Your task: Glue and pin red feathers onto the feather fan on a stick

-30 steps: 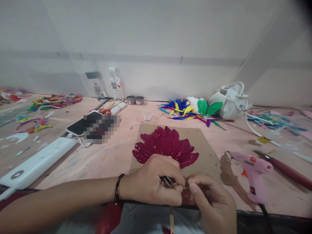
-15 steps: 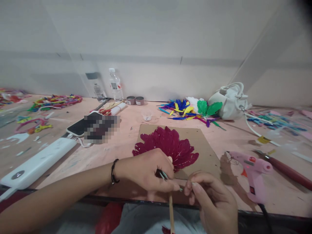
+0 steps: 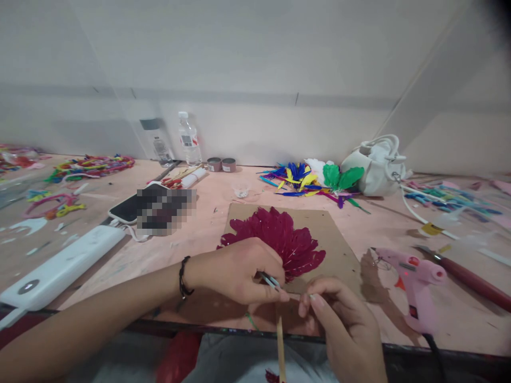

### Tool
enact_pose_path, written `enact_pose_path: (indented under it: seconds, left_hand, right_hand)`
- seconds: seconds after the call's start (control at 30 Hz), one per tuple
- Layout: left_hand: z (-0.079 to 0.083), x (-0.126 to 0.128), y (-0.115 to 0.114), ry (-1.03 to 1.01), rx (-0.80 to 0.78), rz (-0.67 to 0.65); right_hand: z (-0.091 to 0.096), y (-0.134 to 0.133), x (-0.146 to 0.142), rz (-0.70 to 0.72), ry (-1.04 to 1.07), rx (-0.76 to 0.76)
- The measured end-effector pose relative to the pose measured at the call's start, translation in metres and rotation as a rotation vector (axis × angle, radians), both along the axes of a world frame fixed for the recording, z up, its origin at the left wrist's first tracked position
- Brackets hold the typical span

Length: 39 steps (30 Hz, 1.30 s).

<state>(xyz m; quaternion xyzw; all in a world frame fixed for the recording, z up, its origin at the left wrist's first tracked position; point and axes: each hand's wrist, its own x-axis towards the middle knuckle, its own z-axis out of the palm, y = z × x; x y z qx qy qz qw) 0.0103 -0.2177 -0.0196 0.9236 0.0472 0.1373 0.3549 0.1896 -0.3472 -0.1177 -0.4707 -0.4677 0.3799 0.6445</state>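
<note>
No txt, nos. or brands legible. Bottle, far, L of ctr: wht/red label w/ dk square, print too small. Tins just R of it: pale labels, unreadable. Yel tag on wht cable, R side: too blurred. Pwr bank, near L: dk oval w/ pale mark, can't tell if no.

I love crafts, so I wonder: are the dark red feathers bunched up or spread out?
Spread out: the dark red feathers fan outward over the cardboard, though the left hand hides some.
</note>
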Motion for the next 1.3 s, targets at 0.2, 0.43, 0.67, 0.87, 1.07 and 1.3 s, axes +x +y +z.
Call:
enact_pose_path:
  seconds: [0.2, 0.43, 0.67, 0.87, 1.07, 1.3]
  left_hand:
    - [-0.006, 0.005, -0.017, -0.169, 0.043, 0.089]
    - [-0.01, 0.009, -0.029, -0.179, -0.192, 0.252]
    - [-0.016, 0.008, -0.03, -0.058, -0.566, 0.409]
    - [-0.03, 0.01, -0.031, -0.083, -0.64, 0.466]
    - [-0.029, 0.013, -0.034, -0.225, -0.444, 0.47]
    - [-0.027, 0.01, -0.039, -0.372, 0.129, 0.329]
  right_hand:
    - [0.0, 0.0, 0.0, 0.002, -0.029, 0.027]
    - [-0.004, 0.0, -0.005, -0.198, -0.225, 0.165]
    - [0.009, 0.001, -0.012, -0.357, -0.486, 0.377]
    - [0.011, 0.001, -0.013, -0.384, -0.565, 0.447]
    - [0.01, 0.002, -0.014, -0.367, -0.508, 0.424]
    - [0.0, 0.0, -0.015, -0.394, -0.48, 0.345]
